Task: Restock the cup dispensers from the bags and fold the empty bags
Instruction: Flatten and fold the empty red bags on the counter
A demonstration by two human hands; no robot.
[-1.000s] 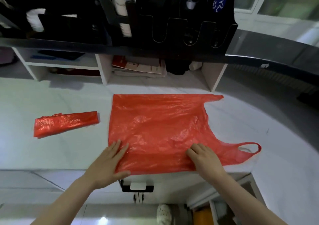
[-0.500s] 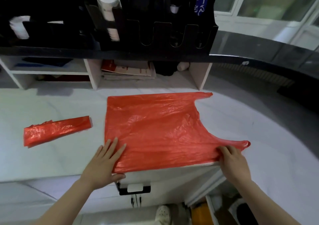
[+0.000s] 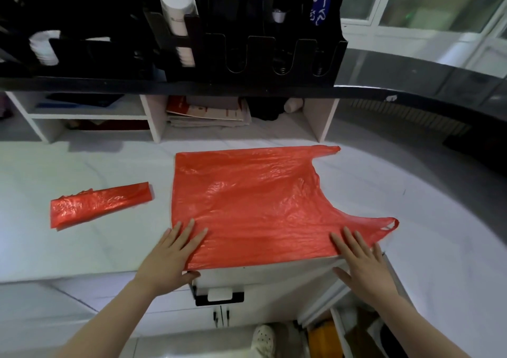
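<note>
Red bag (image 3: 255, 206) is being pressed flat at the near edge of the white worktop (image 3: 82, 248). Left hand (image 3: 170, 256) is being laid on its 7 o'clock corner and right hand (image 3: 362, 261) on its 5 o'clock corner. Fingers (image 3: 189, 231) are being spread straight, gripping nothing. Folded bag (image 3: 98, 204) is lying at 9 o'clock of it.

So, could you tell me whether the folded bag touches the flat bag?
Apart: the head view shows a strip of bare white counter between the folded bag and the flat bag.

White desk (image 3: 82, 248) beneath a black ledge (image 3: 82, 83); white cubbies (image 3: 153, 119) behind, holding stacked papers (image 3: 208, 116); daylit windows (image 3: 439, 1) upper right.
</note>
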